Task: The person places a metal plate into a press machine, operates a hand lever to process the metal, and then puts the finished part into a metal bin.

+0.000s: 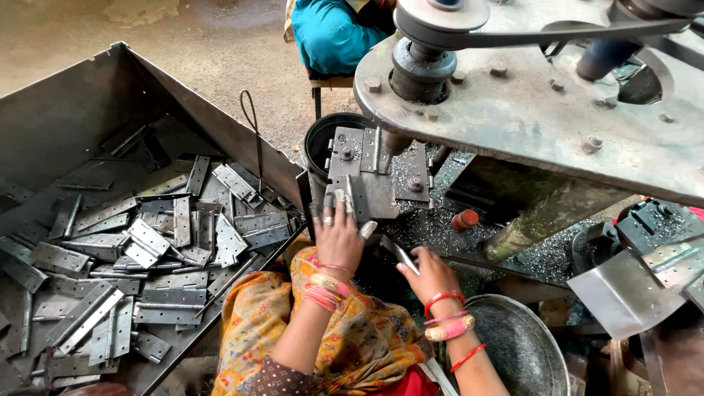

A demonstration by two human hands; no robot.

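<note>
A: What does each hand do here?

B: The left hand (339, 236) lies palm down with fingers spread, resting against the grey steel fixture block (361, 172) beneath the large grey machine head (528, 110). Whether it pinches anything cannot be told. The right hand (433, 275) is closed around a narrow flat grey metal hinge strip (397, 253), whose free end points up and left toward the left hand.

A: How would that strip handle?

B: Judged from its look, it is thin stamped steel: stiff, light, hard-edged and probably oily. A grip across its flat faces near 1 end would seem surest, keeping fingertips off the cut edges.

A: What surrounds the work?

B: A big dark sheet-metal bin (66, 110) of similar loose grey hinge leaves (158, 242) stands to the left. A round grey metal pan (517, 345) sits just beside the right wrist. Metal chips (440, 235) cover the machine bed. A black bucket (330, 132) stands behind the fixture.
</note>
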